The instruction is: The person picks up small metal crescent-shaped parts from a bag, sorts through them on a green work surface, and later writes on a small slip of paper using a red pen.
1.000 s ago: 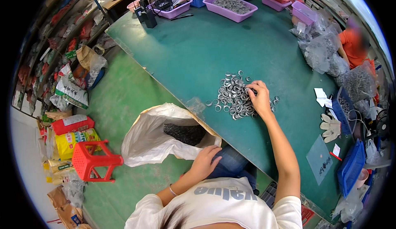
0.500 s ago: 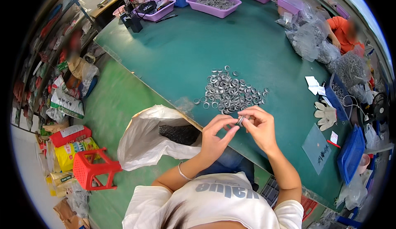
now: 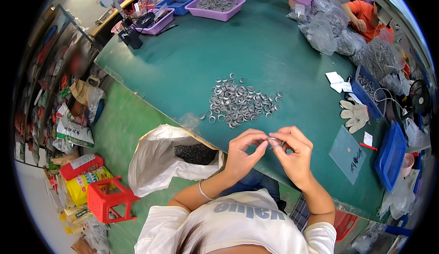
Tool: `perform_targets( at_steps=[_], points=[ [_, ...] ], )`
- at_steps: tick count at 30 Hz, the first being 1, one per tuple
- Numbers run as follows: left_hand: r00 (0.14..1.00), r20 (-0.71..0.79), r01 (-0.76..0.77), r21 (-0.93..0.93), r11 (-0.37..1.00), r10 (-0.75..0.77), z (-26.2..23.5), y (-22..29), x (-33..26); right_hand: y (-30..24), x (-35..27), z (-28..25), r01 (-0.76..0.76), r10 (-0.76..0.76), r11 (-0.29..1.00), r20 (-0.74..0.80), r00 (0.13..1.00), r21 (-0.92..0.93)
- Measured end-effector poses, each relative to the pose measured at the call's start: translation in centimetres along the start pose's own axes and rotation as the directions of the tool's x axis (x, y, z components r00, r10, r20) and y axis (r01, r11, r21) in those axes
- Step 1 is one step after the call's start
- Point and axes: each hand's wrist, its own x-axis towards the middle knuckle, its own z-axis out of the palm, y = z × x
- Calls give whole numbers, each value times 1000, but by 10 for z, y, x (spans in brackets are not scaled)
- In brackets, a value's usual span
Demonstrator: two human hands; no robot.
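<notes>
Over the near edge of the green table my two hands meet at a small grey metal ring [image 3: 273, 141]. My left hand [image 3: 244, 153] pinches its left side between thumb and forefinger. On the other side, the fingertips of my right hand [image 3: 296, 153] are closed on it; a second ring may sit against it, but the fingers partly cover the spot. Just beyond my hands lies a loose pile of similar metal rings [image 3: 238, 99], a few scattered at its edges. Left of my left hand, a white sack [image 3: 148, 174] gapes at the table edge with dark small pieces [image 3: 195, 154] inside.
Purple trays, one a tray of metal parts [image 3: 192, 11], and a blue tray [image 3: 180, 2] stand at the far side. To the right are bagged parts [image 3: 322, 34], a glove [image 3: 354, 116], a plastic sheet [image 3: 347, 155] and blue baskets [image 3: 389, 158]. A red stool [image 3: 103, 201] stands left; a person in orange [image 3: 366, 18] sits far right.
My hands have drawn slightly nearer, and the ring between them is turned to show its opening. The whole view has shifted, so the table and pile appear further left.
</notes>
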Motion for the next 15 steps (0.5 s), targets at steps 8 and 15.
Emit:
perform_targets(
  at_steps=[8,15],
  points=[
    [947,95,318,-139,938,-307,20,-15,8,54,1,-43,-448,415,803,172,894,393],
    [951,6,309,62,949,-310,-9,-75,-15,217,108,-252,-97,435,832,-534,725,546]
  ],
)
